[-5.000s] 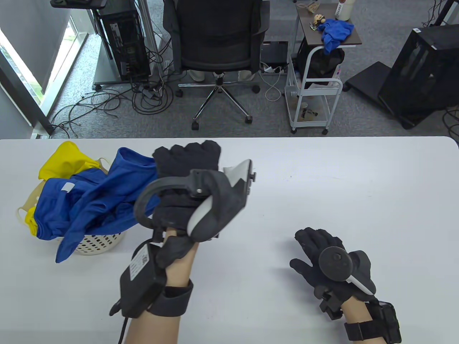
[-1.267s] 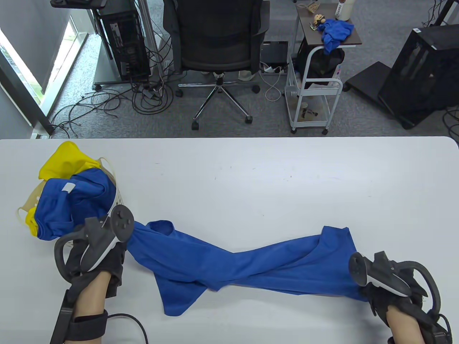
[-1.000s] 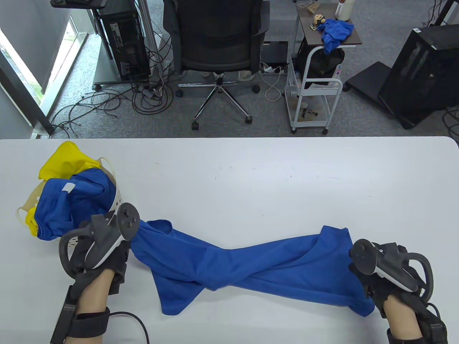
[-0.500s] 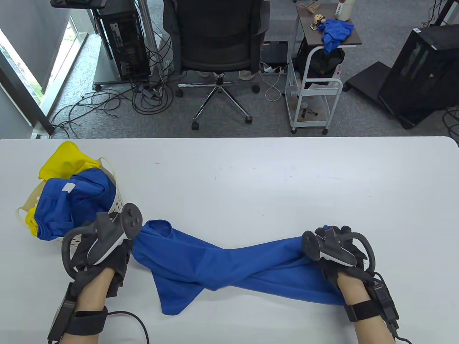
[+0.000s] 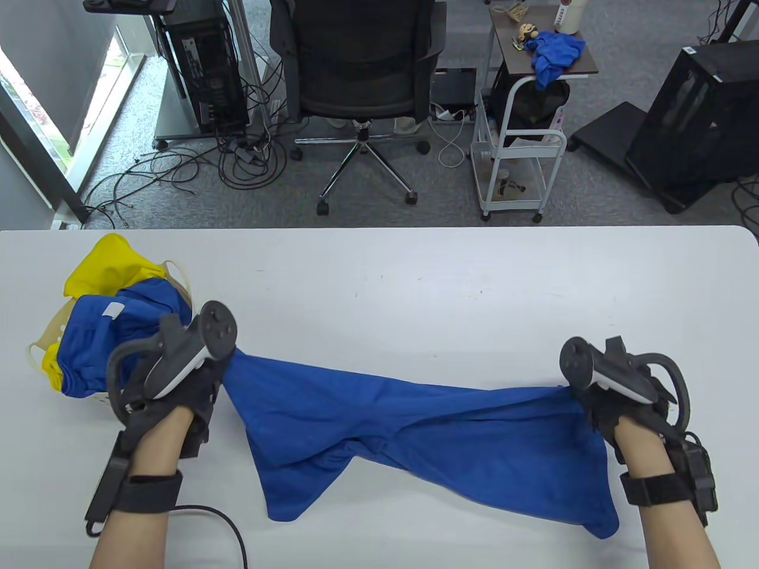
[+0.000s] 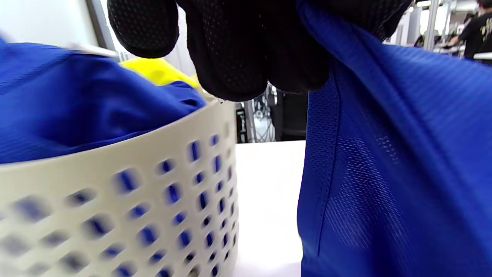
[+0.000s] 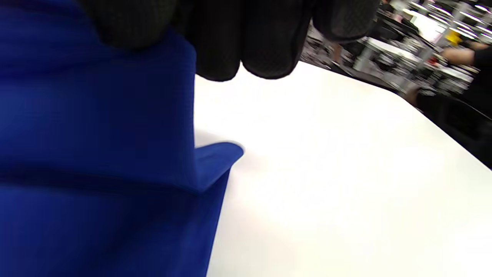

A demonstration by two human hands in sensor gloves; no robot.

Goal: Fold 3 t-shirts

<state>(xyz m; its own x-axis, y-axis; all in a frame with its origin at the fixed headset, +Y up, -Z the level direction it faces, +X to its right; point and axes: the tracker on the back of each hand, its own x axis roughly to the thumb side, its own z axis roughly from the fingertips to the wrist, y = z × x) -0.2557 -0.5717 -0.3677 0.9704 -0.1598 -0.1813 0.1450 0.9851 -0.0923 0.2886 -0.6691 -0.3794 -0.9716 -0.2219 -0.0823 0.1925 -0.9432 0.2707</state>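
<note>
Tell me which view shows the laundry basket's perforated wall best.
The left wrist view: the basket fills its left side, its holes plain. The table view shows only a sliver of wall under the piled shirts. The right wrist view shows none of it.

There are two blue t-shirts: one (image 5: 415,438) lies stretched on the table, one (image 5: 112,349) in the basket (image 6: 115,200). One yellow garment (image 5: 107,264), one basket, two gloved hands.
</note>
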